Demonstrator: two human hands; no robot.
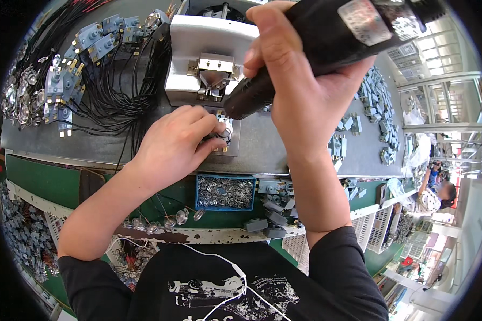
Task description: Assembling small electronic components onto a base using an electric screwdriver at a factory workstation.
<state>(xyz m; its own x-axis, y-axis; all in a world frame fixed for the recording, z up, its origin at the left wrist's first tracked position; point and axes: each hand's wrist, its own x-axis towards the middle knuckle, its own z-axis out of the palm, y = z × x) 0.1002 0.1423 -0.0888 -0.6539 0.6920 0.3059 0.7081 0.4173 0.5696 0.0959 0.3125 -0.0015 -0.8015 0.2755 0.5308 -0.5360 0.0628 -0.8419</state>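
Observation:
My right hand (300, 93) is wrapped round a thick black power screwdriver (334, 27) with a tapering nose. That nose points down to the left, close above a small metal-and-grey assembly (225, 130) on the bench; whether they touch I cannot tell. Pinched between thumb and fingers of my left hand (176, 134), the assembly is partly covered by the fingertips. Just behind both hands stands a white metal press (209, 40) with a steel fixture (215, 67) on its front.
Grey switches (93, 40) with bundled black wires (128, 101) lie at the left. More grey switch parts (377, 101) spread at the right. In front sits a blue tray (225, 192) of small metal pieces. Another person (431, 198) is far right.

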